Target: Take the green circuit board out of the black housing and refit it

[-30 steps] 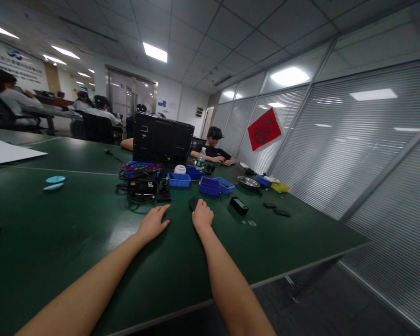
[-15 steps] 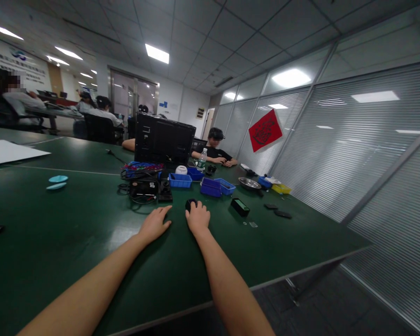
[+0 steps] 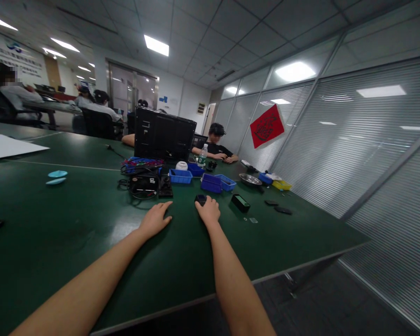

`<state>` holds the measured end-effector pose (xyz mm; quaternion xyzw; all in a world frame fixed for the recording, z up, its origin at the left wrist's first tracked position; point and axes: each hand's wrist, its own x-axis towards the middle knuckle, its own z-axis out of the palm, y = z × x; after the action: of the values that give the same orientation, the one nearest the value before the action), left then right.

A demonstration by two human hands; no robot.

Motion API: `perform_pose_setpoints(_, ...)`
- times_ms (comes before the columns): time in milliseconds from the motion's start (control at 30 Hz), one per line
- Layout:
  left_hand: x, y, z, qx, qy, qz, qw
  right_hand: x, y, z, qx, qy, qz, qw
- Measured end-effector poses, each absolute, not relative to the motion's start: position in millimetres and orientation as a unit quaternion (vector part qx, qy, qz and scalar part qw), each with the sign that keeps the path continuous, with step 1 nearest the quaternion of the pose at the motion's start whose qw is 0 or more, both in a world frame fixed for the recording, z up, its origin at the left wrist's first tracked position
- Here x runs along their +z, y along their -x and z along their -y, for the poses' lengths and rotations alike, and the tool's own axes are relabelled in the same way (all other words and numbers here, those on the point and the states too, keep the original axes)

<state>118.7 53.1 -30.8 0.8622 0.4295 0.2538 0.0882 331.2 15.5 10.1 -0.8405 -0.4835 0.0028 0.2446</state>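
My left hand (image 3: 155, 220) lies on the green table (image 3: 175, 261), fingers stretched forward and thumb apart, with nothing in it. To its right, my right hand (image 3: 210, 211) closes over a small black box-shaped object (image 3: 200, 199). The fingers cover part of that object, so its exact kind is unclear. Beyond the left hand sit a black device (image 3: 144, 186) with coiled cables and a black stand (image 3: 165, 187). A black case with a green top (image 3: 241, 202) rests to the right of my right hand.
A monitor (image 3: 164, 135) stands at the back, with blue bins (image 3: 180, 176), a white ball (image 3: 181, 165) and a bottle (image 3: 203, 155) near it. A metal pan (image 3: 251, 179) and flat black pieces (image 3: 283, 210) lie right. Another person (image 3: 217, 144) sits across the table.
My right hand has shifted to the right and slightly away from me, along with the black object. The left hand stays in nearly the same place. The view has tilted slightly.
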Motion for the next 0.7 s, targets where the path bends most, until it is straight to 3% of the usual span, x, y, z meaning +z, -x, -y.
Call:
perform_pose_setpoints(133,-32,-118,-54,0.252,-0.863,-0.429,0.089,9,-351,-24,0.086,0.839,0.438,0.313)
perform_pose_setpoints(400,-30,-118,-52,0.252,-0.864,-0.428,0.083,-11,-362,-36,0.187,0.786,0.472,0.351)
perform_pose_setpoints(700,-27,-118,-50,0.256,-0.863,-0.427,0.093,-8,-331,-30,0.390,0.650,0.432,0.489)
